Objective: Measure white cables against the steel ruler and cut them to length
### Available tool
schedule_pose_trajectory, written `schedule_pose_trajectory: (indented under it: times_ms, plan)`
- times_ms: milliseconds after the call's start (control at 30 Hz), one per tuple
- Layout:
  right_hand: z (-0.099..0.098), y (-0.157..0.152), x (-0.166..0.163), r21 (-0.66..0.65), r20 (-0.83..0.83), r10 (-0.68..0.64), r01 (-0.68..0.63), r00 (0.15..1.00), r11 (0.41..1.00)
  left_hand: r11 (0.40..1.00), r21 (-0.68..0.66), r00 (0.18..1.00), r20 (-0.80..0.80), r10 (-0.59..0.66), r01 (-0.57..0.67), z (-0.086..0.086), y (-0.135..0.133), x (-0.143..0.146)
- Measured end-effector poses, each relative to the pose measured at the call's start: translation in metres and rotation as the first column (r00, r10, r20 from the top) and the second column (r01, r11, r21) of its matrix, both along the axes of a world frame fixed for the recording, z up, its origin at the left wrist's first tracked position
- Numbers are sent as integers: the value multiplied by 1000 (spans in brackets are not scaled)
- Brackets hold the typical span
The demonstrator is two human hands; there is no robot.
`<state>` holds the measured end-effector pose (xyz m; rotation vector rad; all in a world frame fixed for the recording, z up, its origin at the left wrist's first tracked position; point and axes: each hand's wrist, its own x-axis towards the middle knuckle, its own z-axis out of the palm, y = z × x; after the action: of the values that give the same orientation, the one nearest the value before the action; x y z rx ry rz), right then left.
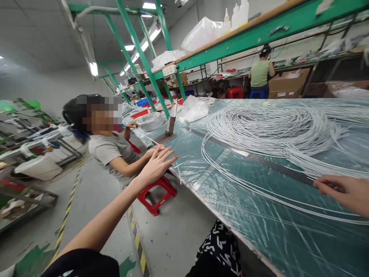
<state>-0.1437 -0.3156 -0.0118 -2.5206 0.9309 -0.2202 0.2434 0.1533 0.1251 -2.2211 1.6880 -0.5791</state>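
My left hand reaches out past the table's near edge, fingers stretched and apart. It overlaps a co-worker's hand in view; whether they touch I cannot tell. A short white strand hangs just right of my left fingers. At the right, my right hand is closed low over the table, thumb and forefinger pinched at what looks like a thin white cable. The end of a long steel ruler lies by these fingertips. Behind it rests a large coil of white cable.
The green table has a plastic-covered top. A small upright fixture stands near the co-worker. A red stool is beside the table edge. A green-framed shelf runs overhead. Another person sits at the back.
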Motion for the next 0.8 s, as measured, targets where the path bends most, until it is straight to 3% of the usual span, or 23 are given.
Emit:
schedule_pose_trajectory:
  times_ms: [67,200,267,400,500,633,800]
  plan:
    - [25,18,3,75,-49,37,-33,998,997,990,131,998,-51,-46,52,-3,-19,-3]
    - [59,45,10,-48,-100,45,-50,994,998,954,264,982,-156,-102,141,-16,-51,-1]
    - [68,49,12,-76,-123,21,-31,992,997,942,300,976,-196,-96,153,-20,-65,4]
    - [76,46,14,-120,-120,-9,-5,993,993,915,399,973,-231,30,66,-17,-101,8]
    - [81,43,16,-140,-122,-17,0,992,990,927,343,917,-399,-5,154,-12,-136,-12]
    - [84,41,16,-130,-96,-20,7,995,991,888,164,695,-688,-209,430,-20,-184,-85]
    - [87,43,15,-158,-91,-43,28,995,987,748,-51,340,-869,-360,662,-50,-230,-200]
